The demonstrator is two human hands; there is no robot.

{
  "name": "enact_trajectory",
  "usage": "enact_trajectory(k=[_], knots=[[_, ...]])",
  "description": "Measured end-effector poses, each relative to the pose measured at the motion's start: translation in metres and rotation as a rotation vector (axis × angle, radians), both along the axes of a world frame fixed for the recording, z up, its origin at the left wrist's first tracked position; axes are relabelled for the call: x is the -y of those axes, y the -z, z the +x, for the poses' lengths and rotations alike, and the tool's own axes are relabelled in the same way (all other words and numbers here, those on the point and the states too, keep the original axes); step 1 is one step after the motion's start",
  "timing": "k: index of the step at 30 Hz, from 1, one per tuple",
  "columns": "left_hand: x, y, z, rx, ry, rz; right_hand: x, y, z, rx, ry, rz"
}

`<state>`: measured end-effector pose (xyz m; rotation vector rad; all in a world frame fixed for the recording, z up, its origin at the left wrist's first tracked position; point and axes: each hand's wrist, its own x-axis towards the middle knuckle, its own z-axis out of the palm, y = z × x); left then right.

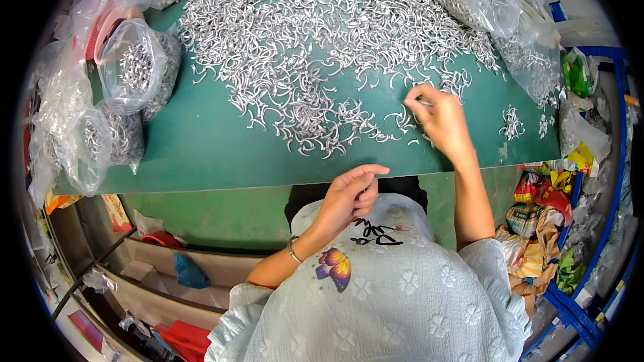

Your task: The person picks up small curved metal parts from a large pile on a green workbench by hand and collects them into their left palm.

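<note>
Right hand (pixel 439 121) pinches silvery hook (pixel 424 102) beside clear bags (pixel 496 13).

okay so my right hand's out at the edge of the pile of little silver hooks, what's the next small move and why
Probably draw the right hand back toward the table's near edge. Its fingertips already seem to pinch a small metal piece at the fringe of the silver hooks, and the left hand waits curled at that edge, seemingly ready to receive it. Whether the left hand holds any pieces cannot be told.
</note>
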<state>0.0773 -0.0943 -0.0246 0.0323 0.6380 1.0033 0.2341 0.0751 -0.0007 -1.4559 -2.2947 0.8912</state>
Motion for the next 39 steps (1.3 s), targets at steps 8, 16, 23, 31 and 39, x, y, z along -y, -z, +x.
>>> enact_trajectory(k=[8,16,23,31,39], knots=[[0.0,-0.004,0.003,0.002,0.032,0.004,0.027,-0.003,0.016,0.1,0.028,0.065],[-0.002,-0.003,0.009,-0.009,0.041,0.014,0.037,-0.003,0.014,0.133,-0.01,0.133],[0.0,0.002,0.015,-0.059,0.025,0.041,0.038,-0.008,0.028,-0.075,0.188,0.146],[-0.052,-0.013,0.006,-1.118,-0.102,0.408,0.034,-0.002,0.015,-0.028,0.038,0.252],[-0.104,-0.002,0.012,-1.962,0.202,0.773,0.02,0.008,0.036,-0.279,0.13,-0.098]])
